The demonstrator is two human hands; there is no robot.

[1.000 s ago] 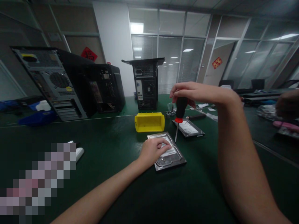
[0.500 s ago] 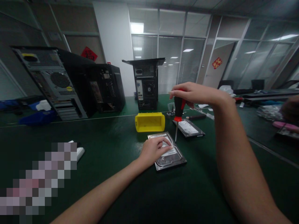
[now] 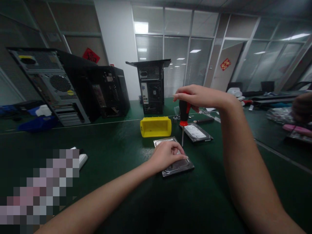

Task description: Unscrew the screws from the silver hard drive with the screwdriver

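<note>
A hard drive (image 3: 179,168) lies flat on the green table, its top partly covered by my left hand (image 3: 165,156). The fingers of that hand are curled, with thumb and index finger close together at the drive's right edge. Over the drive's far right side, my right hand (image 3: 192,94) is wrapped round the top of a red and black screwdriver (image 3: 184,112). Its shaft points straight down; whether the tip touches the drive I cannot tell. A second hard drive (image 3: 196,132) lies just behind, to the right.
Behind the drive is a yellow plastic bin (image 3: 156,127). A computer tower (image 3: 151,84) stands at the back, with more black towers (image 3: 109,91) on the left. A blue bin (image 3: 36,124) is far left. Clear plastic bags (image 3: 280,115) and a pink item (image 3: 296,129) lie right.
My left hand has slid right across the drive, its thumb and index finger now at the right edge. The screwdriver stays upright in my right hand at nearly the same spot.
</note>
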